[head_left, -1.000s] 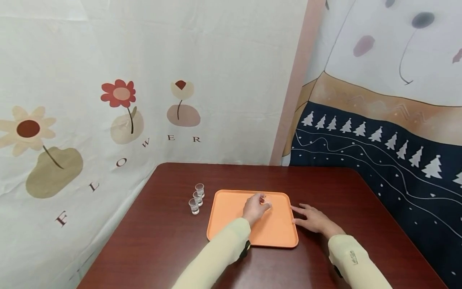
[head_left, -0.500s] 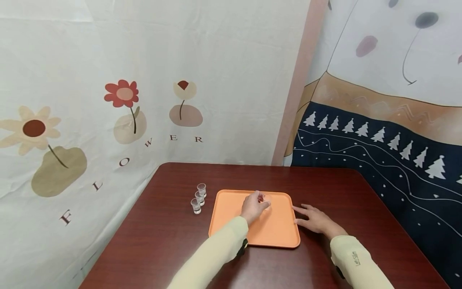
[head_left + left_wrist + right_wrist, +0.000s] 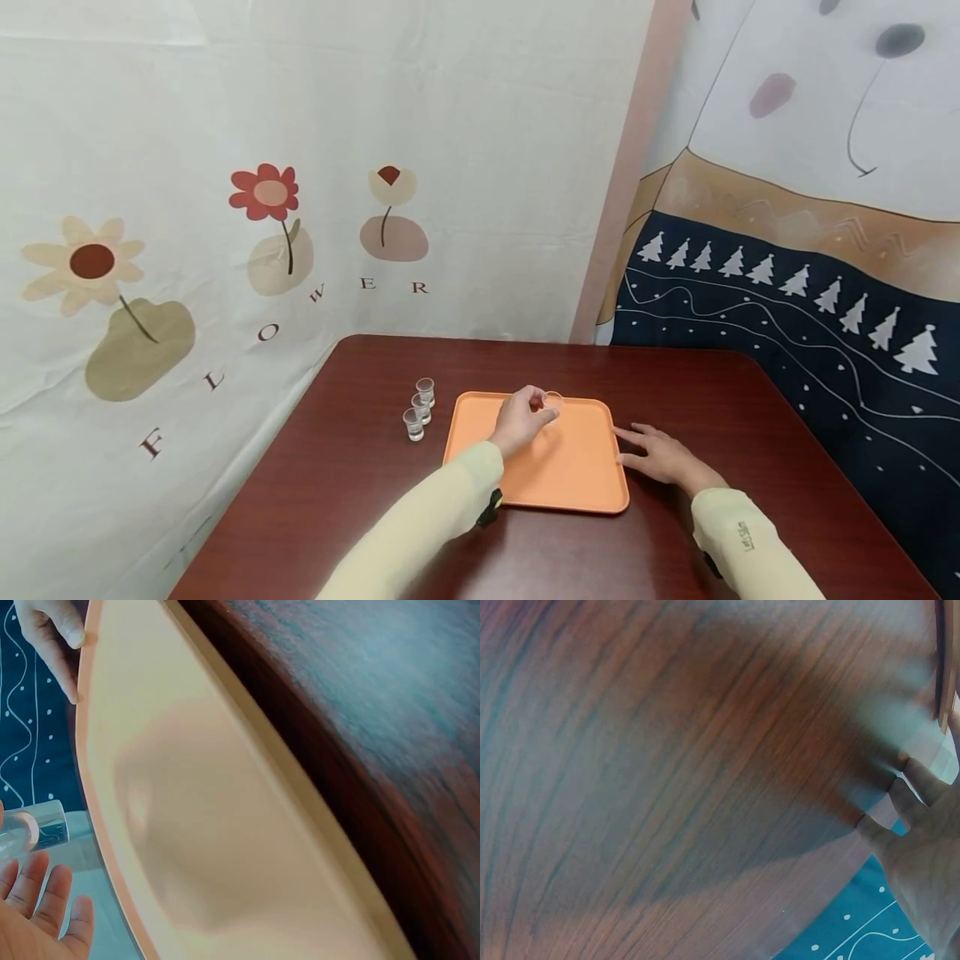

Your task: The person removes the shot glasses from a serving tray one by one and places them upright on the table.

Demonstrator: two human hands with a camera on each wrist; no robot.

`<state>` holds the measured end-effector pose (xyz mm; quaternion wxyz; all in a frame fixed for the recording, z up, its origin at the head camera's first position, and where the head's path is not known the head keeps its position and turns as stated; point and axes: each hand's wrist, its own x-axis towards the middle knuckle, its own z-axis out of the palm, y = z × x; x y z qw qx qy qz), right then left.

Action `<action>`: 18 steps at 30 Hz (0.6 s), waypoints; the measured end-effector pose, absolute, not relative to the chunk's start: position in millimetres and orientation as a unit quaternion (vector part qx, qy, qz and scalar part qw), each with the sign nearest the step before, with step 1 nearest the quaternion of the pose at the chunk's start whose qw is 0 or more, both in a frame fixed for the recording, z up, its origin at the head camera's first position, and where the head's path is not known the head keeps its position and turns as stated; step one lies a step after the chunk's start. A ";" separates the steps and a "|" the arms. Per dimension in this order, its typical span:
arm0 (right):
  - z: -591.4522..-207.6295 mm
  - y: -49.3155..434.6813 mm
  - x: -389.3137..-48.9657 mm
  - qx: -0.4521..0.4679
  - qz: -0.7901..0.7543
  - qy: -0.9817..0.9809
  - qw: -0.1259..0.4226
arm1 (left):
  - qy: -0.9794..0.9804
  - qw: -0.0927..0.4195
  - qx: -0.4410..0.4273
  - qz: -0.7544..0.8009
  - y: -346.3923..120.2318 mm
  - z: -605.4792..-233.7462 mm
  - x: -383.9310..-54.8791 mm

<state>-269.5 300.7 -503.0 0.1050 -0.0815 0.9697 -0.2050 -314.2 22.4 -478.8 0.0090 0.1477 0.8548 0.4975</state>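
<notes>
In the head view my left hand (image 3: 516,423) pinches a small clear shot glass (image 3: 552,401) over the back part of an orange tray (image 3: 577,475). The left wrist view shows that same shot glass (image 3: 46,825) apart from the tray surface, its thick base towards the tray, with several fingers spread below it. At the tray's right edge, my right hand (image 3: 660,455) has its fingers extended, tips touching or very near the rim. The right wrist view has the right hand (image 3: 922,832) at its right border, fingertips on the wooden table.
Three more clear shot glasses (image 3: 421,409) stand in a slanting row left of the tray. The dark red-brown table (image 3: 360,500) carries everything. Behind it hangs a printed cloth (image 3: 480,167) with flowers, beside a navy tree-pattern cloth (image 3: 750,333).
My left hand has lifted the shot glass off the tray and shifted slightly left relative to it. The right hand stays by the tray's edge. The head view has turned slightly left.
</notes>
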 end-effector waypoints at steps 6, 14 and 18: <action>-502.6 302.0 -271.5 -0.087 -0.203 0.969 0.107 | 0.854 0.015 0.150 0.499 8.0 -477.7 -312.4; -502.0 302.4 -270.6 -0.095 -0.203 0.969 0.105 | 0.852 0.011 0.148 0.501 -10.8 -475.6 -309.4; -502.0 301.7 -269.6 -0.095 -0.204 0.969 0.104 | 0.853 0.008 0.144 0.502 -20.1 -474.5 -307.8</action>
